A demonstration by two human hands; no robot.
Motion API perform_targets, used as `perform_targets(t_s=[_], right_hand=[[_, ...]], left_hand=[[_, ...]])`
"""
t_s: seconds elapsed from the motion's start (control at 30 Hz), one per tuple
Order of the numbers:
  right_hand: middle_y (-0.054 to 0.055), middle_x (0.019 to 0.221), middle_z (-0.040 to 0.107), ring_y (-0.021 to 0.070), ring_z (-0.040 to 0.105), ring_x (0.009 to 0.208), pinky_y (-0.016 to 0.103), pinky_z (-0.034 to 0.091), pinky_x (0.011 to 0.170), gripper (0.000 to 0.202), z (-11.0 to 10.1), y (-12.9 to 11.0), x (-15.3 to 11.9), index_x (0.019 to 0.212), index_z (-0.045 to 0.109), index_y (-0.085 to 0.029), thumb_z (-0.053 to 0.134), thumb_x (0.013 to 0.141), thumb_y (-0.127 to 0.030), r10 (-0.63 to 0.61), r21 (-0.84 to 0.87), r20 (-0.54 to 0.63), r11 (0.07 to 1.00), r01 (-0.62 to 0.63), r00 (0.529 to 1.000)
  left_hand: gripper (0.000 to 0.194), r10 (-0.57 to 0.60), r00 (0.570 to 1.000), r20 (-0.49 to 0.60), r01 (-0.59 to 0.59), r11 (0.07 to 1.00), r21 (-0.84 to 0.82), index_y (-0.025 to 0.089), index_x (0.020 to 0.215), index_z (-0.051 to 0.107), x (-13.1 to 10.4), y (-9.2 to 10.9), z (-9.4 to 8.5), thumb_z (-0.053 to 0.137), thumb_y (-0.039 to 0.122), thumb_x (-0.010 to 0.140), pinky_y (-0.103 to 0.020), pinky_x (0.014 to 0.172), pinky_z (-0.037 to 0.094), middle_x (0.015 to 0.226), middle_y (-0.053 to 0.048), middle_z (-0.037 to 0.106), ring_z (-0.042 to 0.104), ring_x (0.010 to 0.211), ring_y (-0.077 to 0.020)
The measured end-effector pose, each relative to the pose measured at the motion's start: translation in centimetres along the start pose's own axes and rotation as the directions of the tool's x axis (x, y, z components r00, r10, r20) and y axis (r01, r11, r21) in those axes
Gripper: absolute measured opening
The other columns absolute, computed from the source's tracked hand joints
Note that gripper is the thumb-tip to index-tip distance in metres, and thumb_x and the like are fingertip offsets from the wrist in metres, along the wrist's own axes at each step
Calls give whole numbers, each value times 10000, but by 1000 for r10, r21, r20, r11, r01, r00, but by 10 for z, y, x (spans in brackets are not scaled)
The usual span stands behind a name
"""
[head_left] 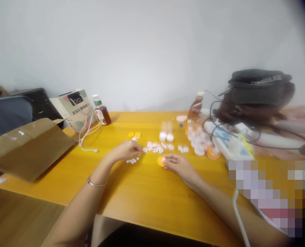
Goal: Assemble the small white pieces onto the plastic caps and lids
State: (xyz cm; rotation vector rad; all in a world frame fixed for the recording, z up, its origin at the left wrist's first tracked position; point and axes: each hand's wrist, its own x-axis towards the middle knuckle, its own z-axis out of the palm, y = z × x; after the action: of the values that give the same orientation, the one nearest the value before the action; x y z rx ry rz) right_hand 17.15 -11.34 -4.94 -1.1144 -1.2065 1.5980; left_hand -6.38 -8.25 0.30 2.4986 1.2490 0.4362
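Note:
My right hand [181, 168] pinches a round orange lid [161, 161] at its edge, just above the table; a small white bit shows at the fingertips. To the left, my left hand [126, 150] has its fingers drawn together and pointing down. Whatever they hold, if anything, is too small to make out. Small white discs [132, 160] lie just below that hand. Two yellow-orange lids [134, 134] rest behind it. Between and beyond my hands, white patterned round pieces [155, 147] are scattered in a row.
Clear containers with white caps [166, 136] stand behind the pieces. More clear and orange containers [198, 145] cluster at right, near a power strip [228, 140], cables and a dark cap [260, 85]. Two drink bottles [103, 115] [196, 105], a paper bag [31, 147] and a printed bag [75, 108] surround the area.

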Motion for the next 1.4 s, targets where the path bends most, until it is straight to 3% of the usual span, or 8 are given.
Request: perform_targets(t_s=[0.27, 0.43, 0.53, 0.63, 0.73, 0.87, 1.1, 1.4], right_hand=[[15, 717, 649, 131, 602, 640, 304, 491, 673, 264, 1, 0, -1, 783, 610, -178, 711, 586, -320, -74, -19, -11, 997, 74, 997], [-1, 710, 634, 118, 586, 648, 287, 477, 681, 246, 2, -2, -3, 782, 596, -188, 699, 604, -323, -112, -34, -4, 993, 112, 994], [-7, 702, 629, 117, 579, 652, 283, 470, 673, 247, 2, -2, -2, 753, 582, -188, 708, 592, -326, -117, -14, -8, 993, 117, 993], [-7, 708, 635, 114, 573, 648, 275, 462, 663, 252, 0, -1, 0, 713, 559, -187, 718, 579, -329, -111, 15, -15, 994, 112, 994], [4, 724, 644, 115, 570, 641, 269, 453, 645, 259, -2, 0, 1, 696, 543, -185, 718, 579, -336, -104, 32, -5, 994, 104, 995], [-9, 673, 630, 107, 556, 608, 259, 439, 632, 247, -2, 1, 2, 698, 542, -186, 716, 588, -323, -110, 37, -6, 993, 110, 994], [0, 726, 640, 130, 579, 686, 286, 442, 705, 282, -2, 1, 1, 837, 615, -197, 707, 604, -328, -124, 60, 69, 991, 120, 990], [30, 935, 656, 139, 588, 833, 294, 439, 814, 270, -4, -2, -1, 880, 658, -218, 702, 633, -318, -73, 178, 130, 983, 49, 989]], left_hand=[[156, -249, 960, 132, 242, 968, 68, 144, 756, 626, -3, -11, 15, 560, 245, 658, -197, 510, 388, 687, -22, 651, 562, 568, -117], [109, -245, 957, 153, 236, 969, 76, 150, 711, 614, -2, -13, 19, 533, 201, 658, -200, 510, 381, 646, -10, 633, 555, 556, -117], [78, -167, 980, 103, 160, 984, 76, 149, 692, 600, 1, -5, 19, 526, 168, 679, -203, 528, 389, 638, -6, 616, 546, 565, -113], [82, 33, 999, -35, -31, 999, 30, 147, 748, 589, 3, 13, 21, 508, 161, 746, -212, 606, 418, 712, -14, 612, 550, 646, -109], [117, 242, 959, -146, -248, 969, -21, 153, 840, 578, 5, 31, 28, 465, 166, 815, -220, 693, 436, 802, -25, 609, 552, 752, -105], [168, 409, 889, -207, -413, 910, 27, 151, 913, 566, 7, 41, 41, 408, 169, 858, -224, 721, 446, 877, -54, 607, 555, 812, -103], [172, 558, 792, -249, -428, 797, 427, 167, 811, 573, 9, 35, 49, 412, 197, 866, -253, 678, 402, 800, -39, 621, 548, 760, -114], [171, 603, 774, -192, -450, 738, 503, 173, 759, 564, 7, 35, 41, 424, 191, 856, -259, 691, 376, 843, -21, 627, 533, 739, -104]])
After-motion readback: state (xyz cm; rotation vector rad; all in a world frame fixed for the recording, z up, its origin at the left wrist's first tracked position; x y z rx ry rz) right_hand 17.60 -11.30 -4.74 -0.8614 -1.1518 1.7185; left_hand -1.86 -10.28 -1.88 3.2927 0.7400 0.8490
